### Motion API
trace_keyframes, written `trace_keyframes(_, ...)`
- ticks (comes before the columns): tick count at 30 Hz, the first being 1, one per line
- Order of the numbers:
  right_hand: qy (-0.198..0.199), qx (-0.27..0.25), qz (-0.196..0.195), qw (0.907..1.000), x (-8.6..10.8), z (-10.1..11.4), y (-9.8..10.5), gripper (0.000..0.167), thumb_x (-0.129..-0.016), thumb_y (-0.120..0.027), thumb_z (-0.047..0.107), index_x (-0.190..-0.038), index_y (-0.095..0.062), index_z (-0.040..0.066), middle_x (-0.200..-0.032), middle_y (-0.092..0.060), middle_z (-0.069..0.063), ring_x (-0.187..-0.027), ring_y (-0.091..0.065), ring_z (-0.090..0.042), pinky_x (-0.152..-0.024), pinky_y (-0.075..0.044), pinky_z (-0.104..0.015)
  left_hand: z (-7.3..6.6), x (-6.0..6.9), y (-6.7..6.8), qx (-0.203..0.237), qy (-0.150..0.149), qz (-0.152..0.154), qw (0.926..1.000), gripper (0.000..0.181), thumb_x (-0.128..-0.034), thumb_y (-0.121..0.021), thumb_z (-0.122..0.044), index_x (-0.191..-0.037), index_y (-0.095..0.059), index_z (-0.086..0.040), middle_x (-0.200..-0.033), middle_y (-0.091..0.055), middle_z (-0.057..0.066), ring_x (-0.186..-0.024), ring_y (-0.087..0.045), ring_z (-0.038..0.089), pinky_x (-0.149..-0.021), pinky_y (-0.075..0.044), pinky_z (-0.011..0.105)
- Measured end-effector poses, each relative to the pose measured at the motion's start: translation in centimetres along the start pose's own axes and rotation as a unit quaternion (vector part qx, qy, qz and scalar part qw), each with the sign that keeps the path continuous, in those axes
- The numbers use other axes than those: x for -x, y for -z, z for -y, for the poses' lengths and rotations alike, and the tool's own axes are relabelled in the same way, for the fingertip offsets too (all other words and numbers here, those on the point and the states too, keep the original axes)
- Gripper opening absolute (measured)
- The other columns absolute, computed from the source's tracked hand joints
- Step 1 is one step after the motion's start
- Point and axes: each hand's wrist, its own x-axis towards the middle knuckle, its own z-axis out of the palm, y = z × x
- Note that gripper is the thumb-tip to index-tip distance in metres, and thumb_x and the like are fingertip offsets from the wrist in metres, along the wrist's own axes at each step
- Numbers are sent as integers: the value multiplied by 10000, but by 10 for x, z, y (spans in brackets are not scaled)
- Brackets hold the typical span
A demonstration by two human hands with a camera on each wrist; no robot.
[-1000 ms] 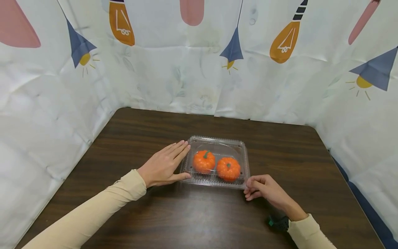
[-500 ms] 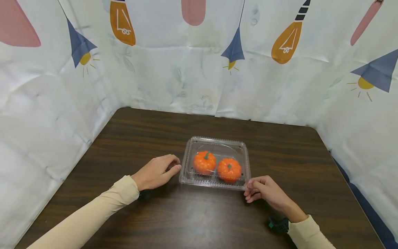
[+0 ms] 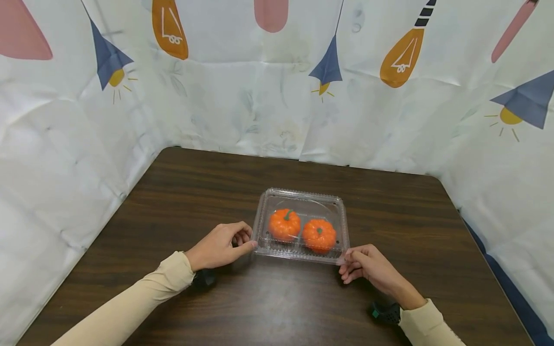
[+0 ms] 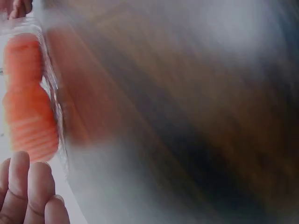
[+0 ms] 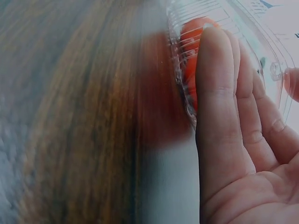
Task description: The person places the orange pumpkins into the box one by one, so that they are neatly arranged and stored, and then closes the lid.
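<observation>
A clear plastic clamshell container lies on the dark wood table. Its lid is down over two small orange pumpkins, a left pumpkin and a right pumpkin, each with a green stem. At the front left corner my left hand has its thumb on the rim and its fingers curled beside it. My right hand pinches the front right corner between thumb and fingers. In the left wrist view the left fingers are next to the container's edge. The right fingers partly hide a pumpkin in the right wrist view.
The brown table has rounded far corners. A white printed cloth with lamp and bulb pictures hangs behind it and at both sides. Dark bands sit on both wrists, among them a right wristband.
My left hand has slid back from lying flat along the container's left side to its front left corner, fingers now curled. The right hand stays at its corner. The container has barely moved.
</observation>
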Motion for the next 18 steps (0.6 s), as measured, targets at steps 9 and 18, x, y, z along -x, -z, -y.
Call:
trace_keyframes(9, 235, -204, 200, 9993, 0, 0, -1, 304, -1091, -462, 102, -1052, -740, -14, -890, -766, 27, -785, -765, -105, -736, -654, -282, 2, 0, -5, 498, 375, 286, 9976, 181, -1014, -648, -362, -1006, -703, -189, -861, -700, -70, -748, -616, 31, -697, -535, 208)
trace_keyframes(18, 272, -56, 155, 9995, 2, 2, -3, 342, -1115, -445, 161, -1005, -713, -18, -846, -751, 49, -746, -745, -81, -695, -646, -266, 3, -1, -7, 1616, 813, 903, 9793, 312, -1058, -576, -302, -914, -725, -68, -835, -734, 52, -702, -669, 113, -629, -575, 277)
